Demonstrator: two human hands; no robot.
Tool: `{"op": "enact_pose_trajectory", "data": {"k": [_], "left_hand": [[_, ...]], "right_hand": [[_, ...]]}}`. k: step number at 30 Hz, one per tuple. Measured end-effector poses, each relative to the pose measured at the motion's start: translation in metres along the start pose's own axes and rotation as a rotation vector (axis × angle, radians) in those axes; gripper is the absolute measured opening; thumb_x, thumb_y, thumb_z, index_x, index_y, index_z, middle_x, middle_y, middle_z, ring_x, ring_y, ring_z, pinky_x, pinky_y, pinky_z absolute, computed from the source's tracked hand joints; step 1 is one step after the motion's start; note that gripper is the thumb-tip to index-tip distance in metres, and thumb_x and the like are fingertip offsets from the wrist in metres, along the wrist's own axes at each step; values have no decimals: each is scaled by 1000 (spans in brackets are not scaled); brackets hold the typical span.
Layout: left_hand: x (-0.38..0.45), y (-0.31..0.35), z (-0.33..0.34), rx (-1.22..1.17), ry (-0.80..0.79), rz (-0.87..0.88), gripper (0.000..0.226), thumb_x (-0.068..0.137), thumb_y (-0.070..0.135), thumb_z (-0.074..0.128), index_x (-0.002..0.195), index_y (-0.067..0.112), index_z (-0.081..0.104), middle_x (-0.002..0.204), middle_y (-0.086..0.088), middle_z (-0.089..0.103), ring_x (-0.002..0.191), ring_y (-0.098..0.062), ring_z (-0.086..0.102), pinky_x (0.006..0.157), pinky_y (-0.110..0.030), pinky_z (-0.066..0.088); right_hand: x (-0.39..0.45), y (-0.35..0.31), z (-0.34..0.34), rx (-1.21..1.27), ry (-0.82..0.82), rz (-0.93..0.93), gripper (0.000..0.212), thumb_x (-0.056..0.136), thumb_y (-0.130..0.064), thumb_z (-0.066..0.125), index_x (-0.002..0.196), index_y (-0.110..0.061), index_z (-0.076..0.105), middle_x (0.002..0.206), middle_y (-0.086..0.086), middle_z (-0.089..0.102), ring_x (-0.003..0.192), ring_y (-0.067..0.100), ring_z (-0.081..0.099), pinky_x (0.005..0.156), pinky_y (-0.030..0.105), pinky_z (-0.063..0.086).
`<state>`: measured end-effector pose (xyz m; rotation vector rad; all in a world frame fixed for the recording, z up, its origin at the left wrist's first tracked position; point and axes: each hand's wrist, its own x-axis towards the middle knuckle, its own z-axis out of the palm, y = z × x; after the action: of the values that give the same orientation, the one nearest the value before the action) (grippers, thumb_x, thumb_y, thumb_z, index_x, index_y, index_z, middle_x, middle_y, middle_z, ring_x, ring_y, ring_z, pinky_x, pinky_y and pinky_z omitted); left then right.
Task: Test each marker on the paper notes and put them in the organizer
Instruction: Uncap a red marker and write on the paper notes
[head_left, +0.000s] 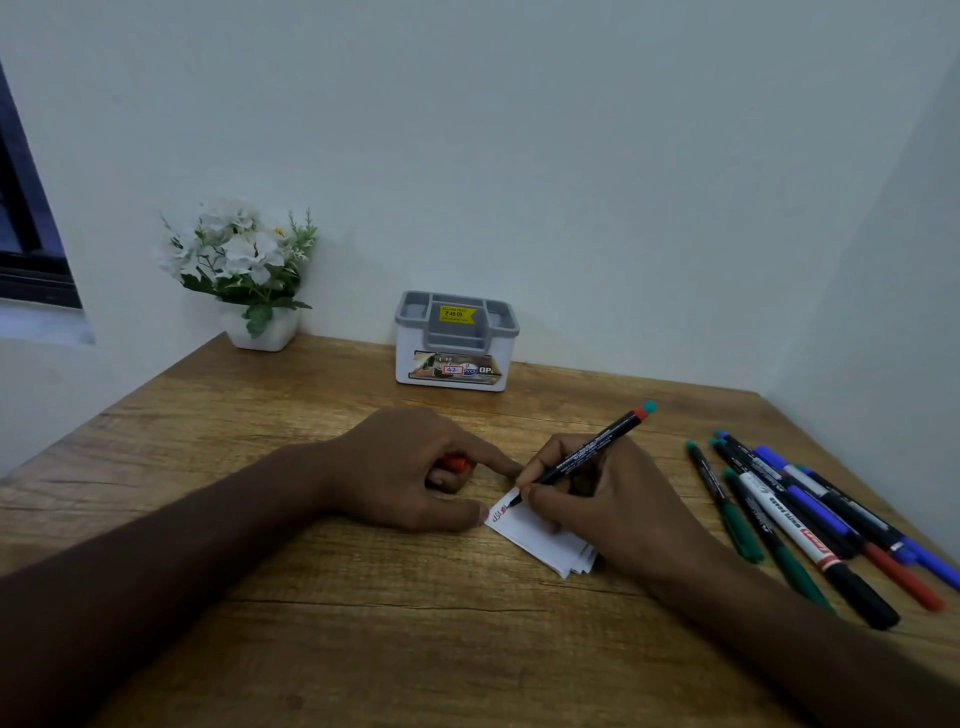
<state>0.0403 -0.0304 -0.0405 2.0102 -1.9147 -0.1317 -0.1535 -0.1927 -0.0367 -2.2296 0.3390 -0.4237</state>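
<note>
My right hand (605, 499) grips a black marker (597, 447) with a red and teal end, its tip touching the far corner of a small stack of white paper notes (545, 538). Red scribbles show on the top note. My left hand (410, 467) rests on the table with its forefinger and thumb pressing the stack's left edge, and a red cap (457, 462) is tucked in its fingers. The white and grey organizer (456, 340) stands behind the hands near the wall, with no markers visible in it.
Several markers (810, 525) in green, blue, black and red lie in a loose pile on the wooden table (311, 597) at the right. A white pot of white flowers (244, 270) sits at the back left corner. Walls close in behind and to the right.
</note>
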Motion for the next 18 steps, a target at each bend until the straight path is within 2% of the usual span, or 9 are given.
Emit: {"op": "enact_pose_trajectory", "data": {"k": [6,11,15,18], "left_hand": [[1,-1,0,2,5,2,51,92,54,66,142,51,55,64,5,54,60,-11,53,56,-28,35],[1,-2,0,11,7,-1,51,92,59,64,142,53,54,64,13,53,62,-8,54,56,-20,32],[1,-3,0,18,4,-2,52,92,59,64,143,51,55,64,14,52,63,-6,54,56,-20,31],[2,-2,0,16,7,9,53,91,61,62,143,52,54,63,13,52,62,-6,53,55,-18,29]], "right_hand": [[0,1,-1,5,2,-9,12,90,-17,79,86,-28,81,86,-3,82,79,18,76,78,46,65],[1,3,-1,-13,2,-13,12,90,-18,80,87,-29,81,88,-6,82,77,11,76,78,43,65],[1,4,-2,-7,15,-14,12,90,-17,80,88,-28,82,88,-7,83,77,9,77,78,40,66],[3,4,-2,-15,11,-13,10,90,-18,80,87,-28,82,88,-7,82,79,12,76,79,45,66]]}}
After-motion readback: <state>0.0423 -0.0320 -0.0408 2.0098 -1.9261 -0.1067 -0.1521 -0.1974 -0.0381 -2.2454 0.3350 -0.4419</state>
